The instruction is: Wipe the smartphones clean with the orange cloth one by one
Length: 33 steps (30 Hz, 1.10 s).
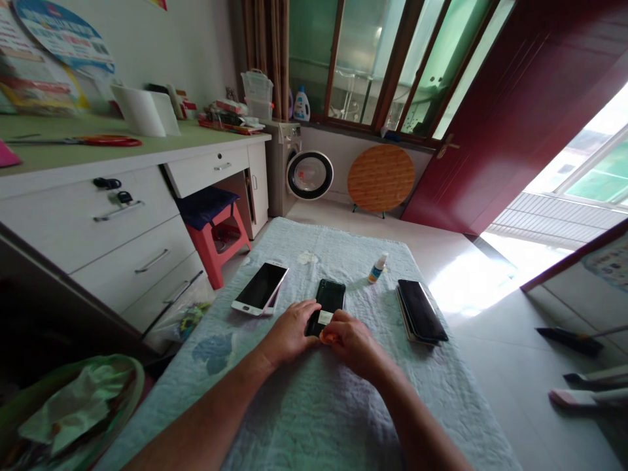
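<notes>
A black smartphone (333, 293) lies on the cloth-covered table in front of me, a pale label on its upturned face. My left hand (290, 330) grips the phone along its left edge and lower end. Pinched in my right hand (350, 337) is a small orange cloth (330, 337), held against the phone's lower part. White smartphones (260, 288) are stacked to the left, the top one screen up. On the right rests a pile with a dark smartphone (422, 311) on top. A small spray bottle (377, 268) stands upright beyond my right hand.
A quilted light-blue cloth (304, 405) covers the table. Left are a white desk (137, 229), a red stool (218, 242) and a waste basket (135, 386). Behind stand a washing machine with its door (310, 175) open and a round wooden tabletop (381, 178).
</notes>
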### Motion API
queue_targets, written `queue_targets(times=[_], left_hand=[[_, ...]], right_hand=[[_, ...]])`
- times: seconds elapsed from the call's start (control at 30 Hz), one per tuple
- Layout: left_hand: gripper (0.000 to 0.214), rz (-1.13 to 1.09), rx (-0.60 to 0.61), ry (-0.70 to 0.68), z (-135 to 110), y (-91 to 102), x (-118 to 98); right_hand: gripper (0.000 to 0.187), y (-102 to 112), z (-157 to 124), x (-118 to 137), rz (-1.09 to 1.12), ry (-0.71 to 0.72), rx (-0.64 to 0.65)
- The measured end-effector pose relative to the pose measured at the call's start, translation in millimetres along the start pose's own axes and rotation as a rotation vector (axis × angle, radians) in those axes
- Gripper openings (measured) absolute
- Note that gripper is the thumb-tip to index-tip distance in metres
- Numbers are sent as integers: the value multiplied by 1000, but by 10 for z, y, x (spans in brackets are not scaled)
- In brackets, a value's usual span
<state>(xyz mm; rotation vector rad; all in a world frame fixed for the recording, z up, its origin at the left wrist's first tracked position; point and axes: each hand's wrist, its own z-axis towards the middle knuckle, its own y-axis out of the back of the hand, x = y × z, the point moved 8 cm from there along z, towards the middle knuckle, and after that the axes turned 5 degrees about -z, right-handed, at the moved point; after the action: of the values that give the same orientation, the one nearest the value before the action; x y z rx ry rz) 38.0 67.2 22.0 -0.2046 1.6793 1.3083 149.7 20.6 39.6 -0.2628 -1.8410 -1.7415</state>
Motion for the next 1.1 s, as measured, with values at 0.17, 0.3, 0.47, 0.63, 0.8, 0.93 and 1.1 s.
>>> queue_targets(times=[0.17, 0.3, 0.47, 0.63, 0.8, 0.93, 1.1], left_hand=[[65, 56, 27, 0, -2, -19, 22], [67, 87, 40, -6, -6, -5, 22], [63, 92, 92, -22, -5, 23, 4], [46, 93, 114, -12, 24, 36, 25], [49, 83, 110, -3, 33, 26, 46], [48, 85, 76, -5, 28, 28, 52], [45, 94, 60, -25, 36, 12, 56]], right_hand=[[19, 26, -40, -47, -12, -29, 61], [15, 61, -73, -130, -52, -53, 113], [10, 29, -61, -100, -119, -55, 85], [9, -37, -21, 47, -210, -35, 6], [15, -117, 36, 209, -244, 31, -74], [12, -117, 29, 258, -191, 85, -108], [12, -71, -18, 215, -77, 94, -41]])
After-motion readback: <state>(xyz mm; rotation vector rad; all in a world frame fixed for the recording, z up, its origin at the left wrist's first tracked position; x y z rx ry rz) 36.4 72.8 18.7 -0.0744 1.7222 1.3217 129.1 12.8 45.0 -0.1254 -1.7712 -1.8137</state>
